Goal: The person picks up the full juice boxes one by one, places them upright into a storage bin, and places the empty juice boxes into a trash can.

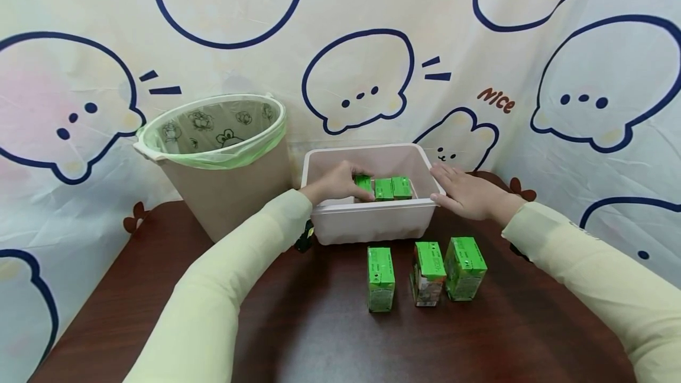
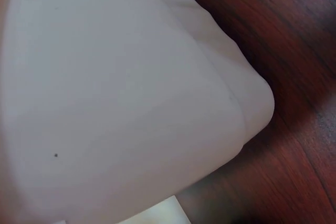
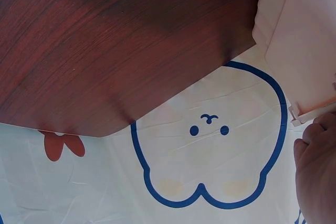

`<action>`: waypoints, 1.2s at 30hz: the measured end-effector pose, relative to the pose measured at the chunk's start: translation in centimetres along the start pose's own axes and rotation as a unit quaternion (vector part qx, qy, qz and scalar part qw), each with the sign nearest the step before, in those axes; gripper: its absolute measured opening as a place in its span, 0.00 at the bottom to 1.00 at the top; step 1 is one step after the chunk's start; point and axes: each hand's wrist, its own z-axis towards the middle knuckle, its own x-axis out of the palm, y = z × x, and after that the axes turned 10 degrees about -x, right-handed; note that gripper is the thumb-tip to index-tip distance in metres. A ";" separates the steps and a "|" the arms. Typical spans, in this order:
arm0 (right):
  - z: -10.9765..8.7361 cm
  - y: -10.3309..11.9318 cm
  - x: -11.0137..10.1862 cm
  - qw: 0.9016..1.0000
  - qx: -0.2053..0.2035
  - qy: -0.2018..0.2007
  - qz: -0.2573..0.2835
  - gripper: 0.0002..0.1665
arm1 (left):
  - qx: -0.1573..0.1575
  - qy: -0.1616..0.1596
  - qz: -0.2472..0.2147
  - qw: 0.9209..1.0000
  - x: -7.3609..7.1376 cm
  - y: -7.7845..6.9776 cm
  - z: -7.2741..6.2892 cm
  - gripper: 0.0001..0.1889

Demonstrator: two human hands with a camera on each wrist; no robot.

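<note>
My left hand (image 1: 339,184) reaches over the front rim into a pale plastic bin (image 1: 372,222). Its thumb and fingers grip a green drink carton (image 1: 363,182) inside. Two more green cartons (image 1: 392,188) stand right of it in the bin, only their upper parts showing. My right hand (image 1: 473,192) rests against the bin's right rim with its fingers straight. In the left wrist view the bin's side wall (image 2: 126,87) fills most of the picture. The right wrist view shows part of the right hand (image 3: 319,169) beside the bin's rim.
Three green drink cartons stand on the dark wooden table (image 1: 330,336) before the bin: a left one (image 1: 380,279), a middle one (image 1: 428,273) and a right one (image 1: 465,268). A tall lined trash can (image 1: 234,194) is at left. A cartoon-printed cloth (image 1: 266,70) hangs behind.
</note>
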 end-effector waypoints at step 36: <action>0.2 -0.2 0.1 1.000 0.002 0.020 -0.002 0.48 | 0.020 0.022 0.101 0.994 0.5 0.4 1.1 0.20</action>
